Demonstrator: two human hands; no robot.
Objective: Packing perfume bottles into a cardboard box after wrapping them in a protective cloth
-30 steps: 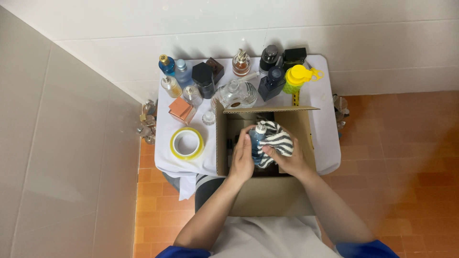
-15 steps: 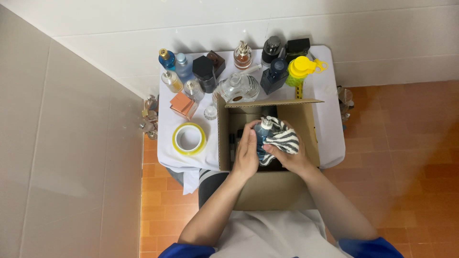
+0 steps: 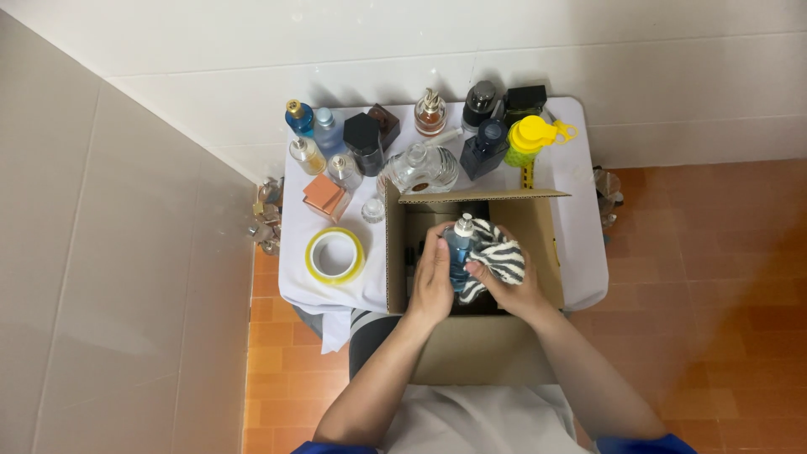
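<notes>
Head view. Your forearms and both hands cover most of the cardboard box (image 3: 538, 244) interior; what lies at its dark bottom cannot be made out. Your elbows are cut off by the lower edge.

Your left hand (image 3: 431, 282) is wrapped around the side of a blue bottle (image 3: 459, 248), fingers pressed against the glass. Your right hand (image 3: 508, 290) pinches a zebra-striped cloth (image 3: 496, 252) against that bottle. Bottle and cloth sit above the open box.

Behind the box, perfume bottles crowd a small white-covered table (image 3: 580, 244); a roll of yellow tape (image 3: 335, 255) lies left of the box. Orange tiled floor (image 3: 714, 277), white tiled walls.
</notes>
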